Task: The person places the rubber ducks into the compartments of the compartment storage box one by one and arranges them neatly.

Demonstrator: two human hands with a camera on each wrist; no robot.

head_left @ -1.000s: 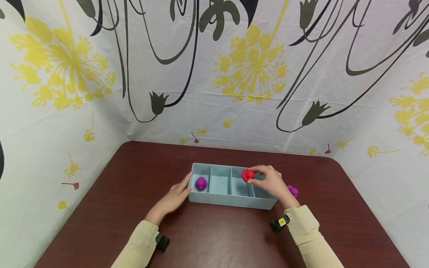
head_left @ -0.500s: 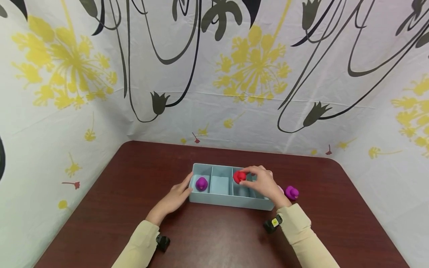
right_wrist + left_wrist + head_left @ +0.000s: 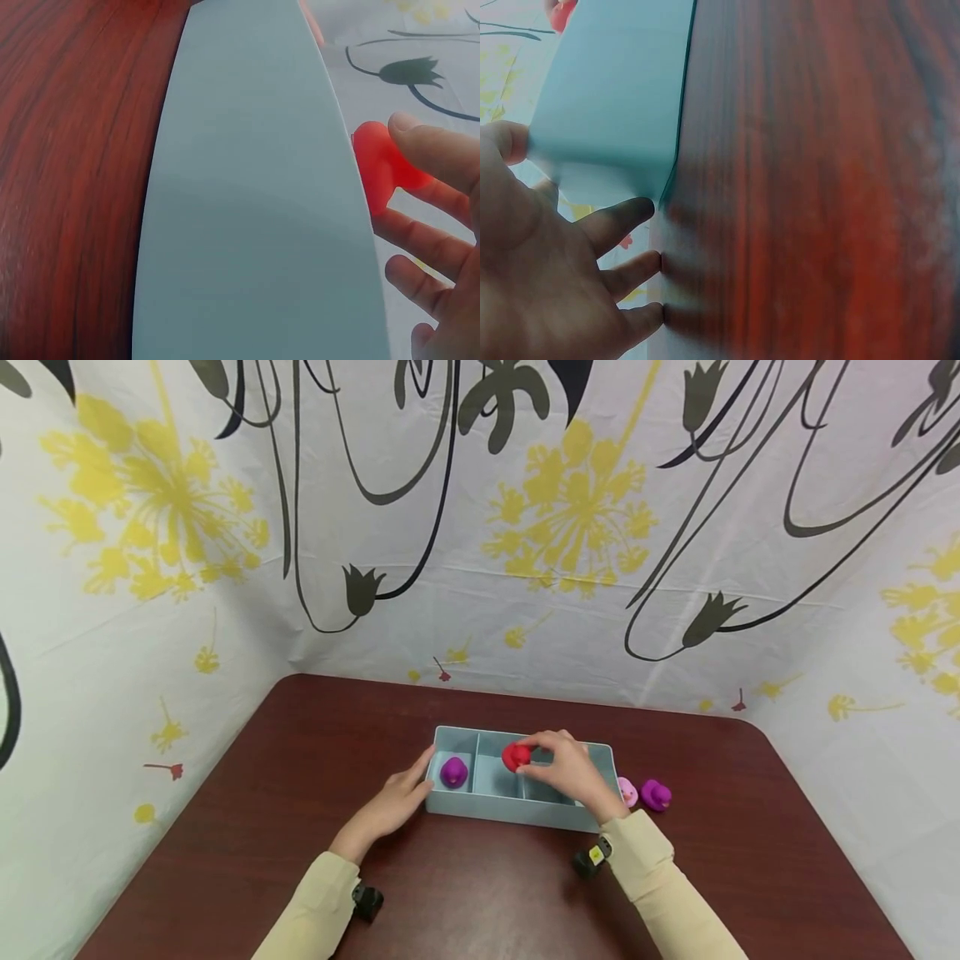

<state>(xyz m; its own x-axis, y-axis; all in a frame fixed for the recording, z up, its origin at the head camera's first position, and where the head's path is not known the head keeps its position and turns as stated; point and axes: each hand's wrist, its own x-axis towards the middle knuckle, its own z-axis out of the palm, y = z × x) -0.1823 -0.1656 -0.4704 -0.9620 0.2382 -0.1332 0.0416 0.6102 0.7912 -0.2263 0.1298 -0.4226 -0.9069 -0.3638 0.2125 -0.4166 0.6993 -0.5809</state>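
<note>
My right hand (image 3: 566, 770) pinches a red rubber duck (image 3: 516, 757) between thumb and fingers, over the second compartment from the left of a light blue divided box (image 3: 510, 811). In the right wrist view the red duck (image 3: 373, 169) shows just beyond the rim, partly hidden by the box wall. A purple rubber duck (image 3: 453, 772) sits in the leftmost compartment. My left hand (image 3: 392, 806) rests against the box's left end, and the left wrist view shows its fingers (image 3: 619, 223) spread, with fingertips at the box corner and on the table.
To the right of the box, a pink duck (image 3: 628, 791) and another purple duck (image 3: 656, 795) stand on the dark red-brown table (image 3: 480, 893). The pink one is partly hidden behind the box and my right arm. A patterned white cloth (image 3: 450, 635) rises behind the table.
My right hand has moved left with the red duck, from over the third compartment to the second, uncovering the pink duck and more of the right-hand purple one. My left hand stays at the box.
</note>
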